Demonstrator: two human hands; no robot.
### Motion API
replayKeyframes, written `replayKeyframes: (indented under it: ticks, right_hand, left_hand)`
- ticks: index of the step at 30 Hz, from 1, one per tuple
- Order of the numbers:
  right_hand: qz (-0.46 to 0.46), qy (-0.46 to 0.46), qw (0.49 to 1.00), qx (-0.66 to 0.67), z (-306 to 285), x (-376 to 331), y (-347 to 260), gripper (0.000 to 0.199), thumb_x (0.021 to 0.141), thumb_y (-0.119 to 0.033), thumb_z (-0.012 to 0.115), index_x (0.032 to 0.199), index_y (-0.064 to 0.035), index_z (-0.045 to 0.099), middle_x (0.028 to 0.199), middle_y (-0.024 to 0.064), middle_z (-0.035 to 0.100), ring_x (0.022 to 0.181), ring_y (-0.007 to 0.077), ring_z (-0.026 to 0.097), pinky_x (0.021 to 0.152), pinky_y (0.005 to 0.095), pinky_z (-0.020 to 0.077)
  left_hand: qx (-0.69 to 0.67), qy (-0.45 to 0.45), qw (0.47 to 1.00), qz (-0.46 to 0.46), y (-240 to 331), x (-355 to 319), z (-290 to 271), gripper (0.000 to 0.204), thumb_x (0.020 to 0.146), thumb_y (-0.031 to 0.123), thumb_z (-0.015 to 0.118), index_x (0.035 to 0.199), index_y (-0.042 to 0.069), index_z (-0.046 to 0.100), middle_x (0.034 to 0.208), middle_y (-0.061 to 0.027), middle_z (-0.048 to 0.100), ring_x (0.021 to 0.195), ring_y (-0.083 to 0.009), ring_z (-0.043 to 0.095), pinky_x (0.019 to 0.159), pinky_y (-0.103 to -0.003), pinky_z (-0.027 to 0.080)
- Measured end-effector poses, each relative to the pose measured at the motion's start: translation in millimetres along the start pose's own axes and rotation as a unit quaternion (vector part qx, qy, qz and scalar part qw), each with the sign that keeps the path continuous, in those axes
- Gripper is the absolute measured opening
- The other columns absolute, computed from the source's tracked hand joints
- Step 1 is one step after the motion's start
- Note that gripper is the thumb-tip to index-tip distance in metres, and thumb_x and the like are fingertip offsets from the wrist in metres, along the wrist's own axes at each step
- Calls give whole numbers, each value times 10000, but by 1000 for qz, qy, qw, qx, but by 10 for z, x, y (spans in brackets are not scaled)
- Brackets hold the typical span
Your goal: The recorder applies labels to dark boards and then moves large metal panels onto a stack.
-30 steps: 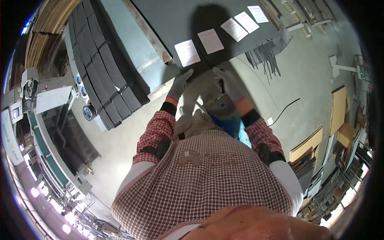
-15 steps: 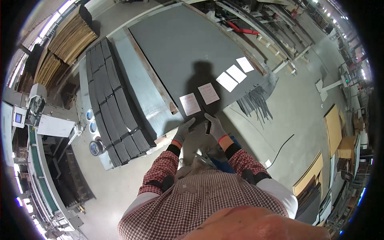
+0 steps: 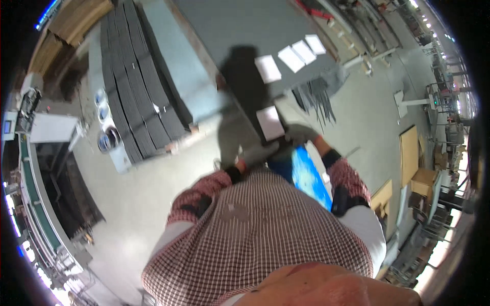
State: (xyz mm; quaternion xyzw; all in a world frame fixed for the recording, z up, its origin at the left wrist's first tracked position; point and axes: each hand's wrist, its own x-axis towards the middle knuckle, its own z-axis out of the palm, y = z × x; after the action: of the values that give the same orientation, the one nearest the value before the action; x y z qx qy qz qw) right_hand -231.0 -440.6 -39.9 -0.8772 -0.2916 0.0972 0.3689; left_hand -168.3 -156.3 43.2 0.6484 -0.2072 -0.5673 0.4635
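A narrow dark grey strip (image 3: 259, 133) slants from the near edge of the dark grey sheet (image 3: 219, 35) down toward my apron. One white paper card (image 3: 271, 124) lies on it. My left hand (image 3: 259, 152), gloved in grey, is closed at the strip's near end, somewhat blurred. Gripping the strip's right edge beside the card is my right hand (image 3: 301, 133), also gloved; its fingertips are partly hidden. Another white card (image 3: 268, 69) rests on the sheet, with several more to its right. The small black tool seen in my right hand earlier cannot be made out.
Banded stacks of dark strips (image 3: 138, 86) lie on the left of the table. Rolls of tape (image 3: 107, 139) sit beside them. Thin offcut strips (image 3: 315, 99) hang off the table's near right edge. A bright blue surface (image 3: 309, 176) is below my right hand.
Both hands have drawn back toward my body with the strip, bringing one card along. The other cards stay on the sheet. My view has tipped lower.
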Motion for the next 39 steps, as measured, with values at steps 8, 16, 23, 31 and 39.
replayKeyframes:
  ticks: [8,16,23,31,39]
  right_hand:
    - [564,-108,796,192,-842,744,-901,355,779,-311,624,951,-1,594,680,64,574,457,130,495,434,276,419]
    - [184,-243,944,124,-1163,1403,-2043,494,795,-106,562,1276,-32,480,973,164,636,827,222,632,701,327,495]
    - [361,-188,903,141,-1381,1100,-723,244,748,-115,599,958,-15,674,714,58,641,560,125,601,518,264,480]
    - [443,61,825,345,100,1028,139,274,824,-143,534,1016,29,626,974,199,647,920,303,614,813,351,479]
    - [464,39,843,-269,-55,1653,-1661,751,738,-438,611,1307,-1,387,1261,286,416,1095,408,456,864,483,424]
  left_hand:
    - [174,70,981,-57,-174,121,-126,874,734,813,361,927,28,694,866,-137,686,885,-306,645,794,-402,483]
    - [28,212,958,190,552,-618,-315,625,706,164,743,1242,-18,476,882,-81,628,756,-175,632,702,-278,503]
    - [-66,240,968,32,-46,-417,-685,453,745,36,631,1171,-65,517,877,-104,640,812,-186,636,705,-294,518]
    - [522,92,801,279,-1513,1210,-699,355,861,172,535,1183,25,555,1047,-166,623,967,-241,602,798,-331,489]
    - [146,108,960,213,-1826,961,-807,329,854,167,527,1164,87,602,1028,-110,666,781,-253,642,737,-330,512]
